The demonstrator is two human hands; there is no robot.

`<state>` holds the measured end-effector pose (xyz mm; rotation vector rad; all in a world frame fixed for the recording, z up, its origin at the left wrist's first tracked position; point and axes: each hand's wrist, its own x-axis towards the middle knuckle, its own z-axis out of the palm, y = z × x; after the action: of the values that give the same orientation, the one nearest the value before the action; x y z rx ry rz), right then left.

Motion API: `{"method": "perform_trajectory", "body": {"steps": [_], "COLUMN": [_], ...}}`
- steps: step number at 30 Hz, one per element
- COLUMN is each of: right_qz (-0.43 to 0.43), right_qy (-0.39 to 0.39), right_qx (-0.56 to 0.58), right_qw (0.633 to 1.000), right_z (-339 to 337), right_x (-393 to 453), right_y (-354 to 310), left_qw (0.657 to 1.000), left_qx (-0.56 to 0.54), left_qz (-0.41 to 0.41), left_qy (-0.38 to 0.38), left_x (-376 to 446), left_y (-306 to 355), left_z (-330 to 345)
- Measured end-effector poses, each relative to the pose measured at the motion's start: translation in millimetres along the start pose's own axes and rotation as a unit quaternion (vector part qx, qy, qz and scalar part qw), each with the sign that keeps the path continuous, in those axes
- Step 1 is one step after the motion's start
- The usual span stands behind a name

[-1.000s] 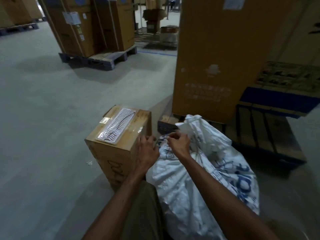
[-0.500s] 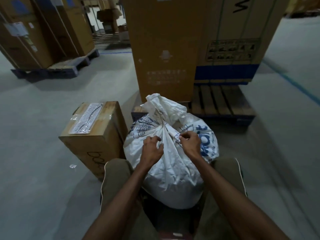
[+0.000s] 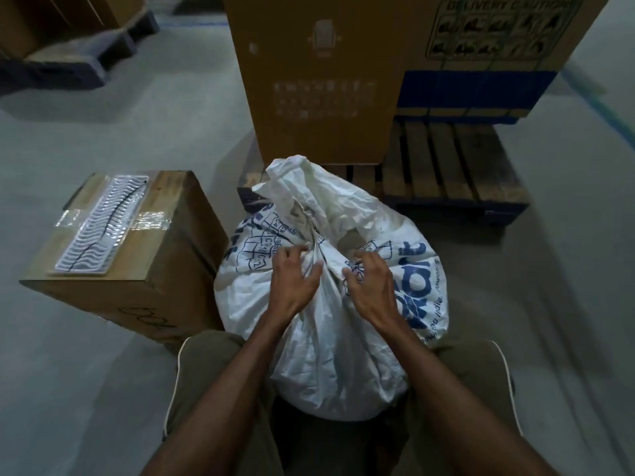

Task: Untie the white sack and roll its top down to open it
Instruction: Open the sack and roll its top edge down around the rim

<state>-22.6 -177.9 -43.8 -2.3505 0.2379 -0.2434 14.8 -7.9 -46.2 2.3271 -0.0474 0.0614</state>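
I look down from the head camera at my two bare forearms reaching forward over my knees toward a white sack point(image 3: 330, 338) with blue print. The sack stands on the grey floor point(image 3: 86, 389) between my legs, its top gathered into a tied neck point(image 3: 314, 235) with loose fabric flopping up and away from me beyond it.

My left hand point(image 3: 292, 286) rests on the left side of the gathered neck, palm down, fingers spread and curled over the cloth, thumb pointing toward the centre fold. It is loosely cupped, not closed tight. My right hand point(image 3: 372, 290) sits on the right side of the neck, wrist bent, fingertips curled down into the fabric; I cannot tell whether they pinch a cord or only cloth. The hands are close together, with the bunched neck between them.

Just left of the sack stands a taped cardboard box point(image 3: 137, 269) with a white ribbed tray point(image 3: 103, 225) lying on its top. Beyond the sack, a tall carton point(image 3: 319, 80) sits on a wooden pallet point(image 3: 453, 166).
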Motion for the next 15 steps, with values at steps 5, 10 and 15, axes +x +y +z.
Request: {"method": "perform_trajectory", "body": {"steps": [5, 10, 15], "right_qz": [-0.035, -0.013, -0.025], "right_qy": [-0.021, -0.042, -0.019], "right_qx": [0.031, 0.077, 0.064], "right_qw": [0.999, 0.996, 0.997], "right_z": [15.5, 17.7, 11.5], "right_x": [19.2, 19.8, -4.4], "right_y": [0.4, -0.8, -4.7], "left_qw": [0.999, 0.997, 0.994], "left_qx": [0.041, 0.042, 0.017], "left_qz": [-0.021, -0.067, -0.106], "left_qy": [0.018, 0.013, -0.025], "left_x": [27.0, 20.5, -0.8], "left_y": [1.0, 8.4, 3.3], "left_z": [28.1, 28.8, 12.7]}}
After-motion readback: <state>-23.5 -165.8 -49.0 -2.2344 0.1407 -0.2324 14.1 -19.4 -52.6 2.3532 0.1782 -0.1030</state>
